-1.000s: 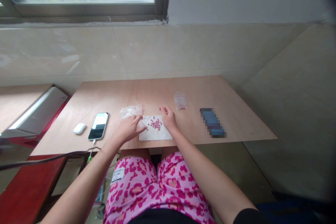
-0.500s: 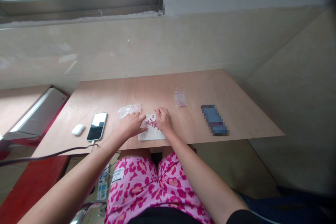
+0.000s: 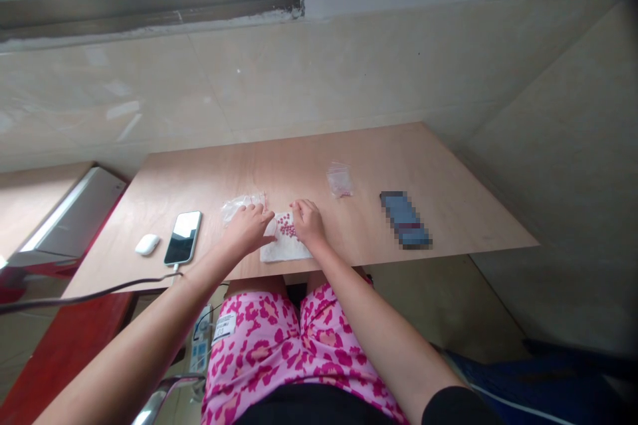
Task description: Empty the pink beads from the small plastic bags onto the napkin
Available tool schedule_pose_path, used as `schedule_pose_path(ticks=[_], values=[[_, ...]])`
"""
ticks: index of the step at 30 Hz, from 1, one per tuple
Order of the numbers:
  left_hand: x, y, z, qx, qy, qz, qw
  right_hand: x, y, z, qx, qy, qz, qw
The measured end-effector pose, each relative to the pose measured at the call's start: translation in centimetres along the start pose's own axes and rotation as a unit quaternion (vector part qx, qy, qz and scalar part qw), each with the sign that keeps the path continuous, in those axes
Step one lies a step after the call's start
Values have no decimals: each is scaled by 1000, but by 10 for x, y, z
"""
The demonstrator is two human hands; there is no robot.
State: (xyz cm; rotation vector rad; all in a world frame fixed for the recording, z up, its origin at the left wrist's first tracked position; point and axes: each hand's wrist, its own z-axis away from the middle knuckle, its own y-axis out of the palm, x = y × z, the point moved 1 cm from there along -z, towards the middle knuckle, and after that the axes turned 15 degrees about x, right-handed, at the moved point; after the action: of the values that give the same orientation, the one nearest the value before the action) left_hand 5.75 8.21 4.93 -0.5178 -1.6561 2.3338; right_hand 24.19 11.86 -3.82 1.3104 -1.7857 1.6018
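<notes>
Small dark pink beads (image 3: 288, 226) lie in a loose cluster on a white cloth or paper sheet (image 3: 286, 253) at the table's near edge. To the left of the cluster is my left hand (image 3: 250, 228), its fingers bent and the thumb held apart from them over the sheet. A thin red cord (image 3: 266, 200) shows by its fingertips, in front of a crumpled clear plastic bag (image 3: 235, 207). My right hand (image 3: 308, 222) rests at the beads' right side with fingers curled and pressed together; whatever they pinch is hidden.
A small clear zip bag (image 3: 339, 180) with pinkish contents lies farther back on the wooden table (image 3: 279, 166). On the left are a phone (image 3: 183, 238) on a charging cable and a white earbud case (image 3: 147, 244). A blurred-out dark device (image 3: 406, 220) lies right.
The whole view has shifted slightly as my head moved. My left hand has stayed almost in place, and my right hand remains closed beside the beads.
</notes>
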Motion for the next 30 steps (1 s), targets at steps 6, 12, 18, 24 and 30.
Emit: schedule_pose_path(ticks=[6, 12, 18, 24, 30], values=[[1, -4, 4, 27, -21, -80, 996, -2, 2, 0, 0, -7, -3, 1000], [-22, -6, -5, 26, -20, -169, 985, -2, 2, 0, 0, -10, -1, 1000], [-29, 2, -12, 2, 11, -58, 998, -2, 2, 0, 5, -4, 6, 1000], [-24, 2, -3, -7, 29, -30, 999, -3, 2, 0, 5, 0, 3, 1000], [8, -16, 5, -39, -20, 96, 994, -2, 1, 1, 4, -1, -1, 1000]])
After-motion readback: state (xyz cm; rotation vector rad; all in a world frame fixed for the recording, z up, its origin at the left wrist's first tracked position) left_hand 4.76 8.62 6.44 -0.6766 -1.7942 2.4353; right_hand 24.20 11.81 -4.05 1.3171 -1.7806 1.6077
